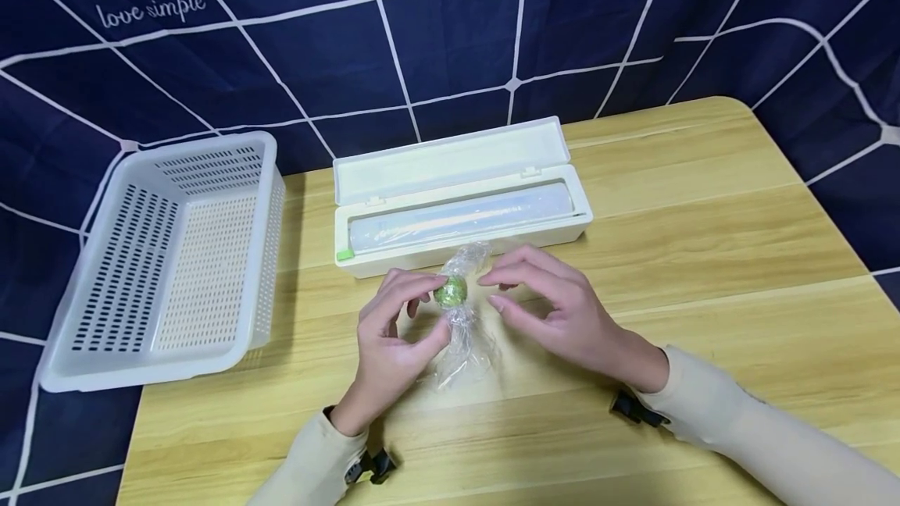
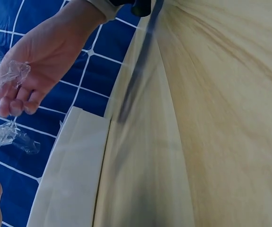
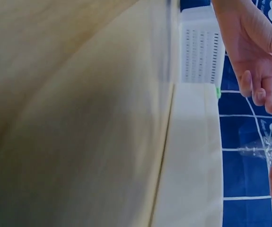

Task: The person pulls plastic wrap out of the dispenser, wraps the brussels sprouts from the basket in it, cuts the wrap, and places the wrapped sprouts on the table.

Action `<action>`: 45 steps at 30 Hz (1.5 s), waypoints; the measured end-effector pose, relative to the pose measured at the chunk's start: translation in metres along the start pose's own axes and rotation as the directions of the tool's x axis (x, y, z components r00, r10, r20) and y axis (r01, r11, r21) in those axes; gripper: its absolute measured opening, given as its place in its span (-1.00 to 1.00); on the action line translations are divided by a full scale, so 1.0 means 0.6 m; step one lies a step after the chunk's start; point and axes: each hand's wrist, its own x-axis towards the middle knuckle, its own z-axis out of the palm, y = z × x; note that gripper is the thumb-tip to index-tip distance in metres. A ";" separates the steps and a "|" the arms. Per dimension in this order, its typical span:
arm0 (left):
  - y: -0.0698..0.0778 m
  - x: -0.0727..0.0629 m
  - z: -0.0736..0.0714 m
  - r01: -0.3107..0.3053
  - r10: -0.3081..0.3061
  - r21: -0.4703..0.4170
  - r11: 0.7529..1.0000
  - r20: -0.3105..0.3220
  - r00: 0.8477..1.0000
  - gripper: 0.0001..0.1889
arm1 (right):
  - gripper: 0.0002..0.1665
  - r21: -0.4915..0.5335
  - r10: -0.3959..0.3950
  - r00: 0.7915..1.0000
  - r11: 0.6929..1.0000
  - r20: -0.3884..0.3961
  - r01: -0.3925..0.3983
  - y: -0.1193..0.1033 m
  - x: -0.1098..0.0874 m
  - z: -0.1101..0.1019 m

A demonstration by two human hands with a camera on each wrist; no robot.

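Note:
My left hand [image 1: 397, 326] pinches a small round green item [image 1: 451, 291] wrapped in clear plastic film, with the thumb low and the fingers on its upper left side. What the item is inside cannot be told. Twisted ends of cling film [image 1: 460, 346] stick out above and below it. Just to the right, my right hand [image 1: 555, 303] hovers with fingers loosely bent, holding nothing and apart from the item. In the left wrist view, film overlaps the right hand [image 2: 46, 61]; the green item is cut off at the edge. The right wrist view shows the left hand [image 3: 256, 52] gripping it.
Behind the hands stands a long white box [image 1: 464, 252] with its lid raised and a roll of cling film [image 1: 460, 217] inside. A white perforated basket [image 1: 263, 256] is at the left. Both are on a wooden table [image 1: 703, 256], in front of a dark blue checked cloth [image 1: 450, 45].

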 end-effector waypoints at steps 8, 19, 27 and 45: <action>0.003 0.000 0.004 0.016 -0.014 -0.050 0.999 0.030 0.999 -0.56 | -0.42 0.082 0.059 0.990 0.994 0.130 -0.070 0.005 -0.008 0.005; 0.002 -0.002 0.004 0.010 -0.003 -0.094 0.996 0.065 0.998 -0.53 | -0.42 0.097 0.058 0.993 0.993 0.102 -0.068 0.006 -0.007 0.008; 0.001 -0.005 0.008 -0.002 0.009 -0.087 0.996 0.082 0.997 -0.52 | -0.34 0.086 0.105 0.986 0.989 0.130 -0.116 0.003 -0.010 0.010; 0.005 -0.006 0.015 0.013 -0.002 -0.108 0.994 0.096 0.995 -0.57 | -0.50 0.292 0.239 0.963 0.919 0.121 -0.265 -0.004 -0.015 0.016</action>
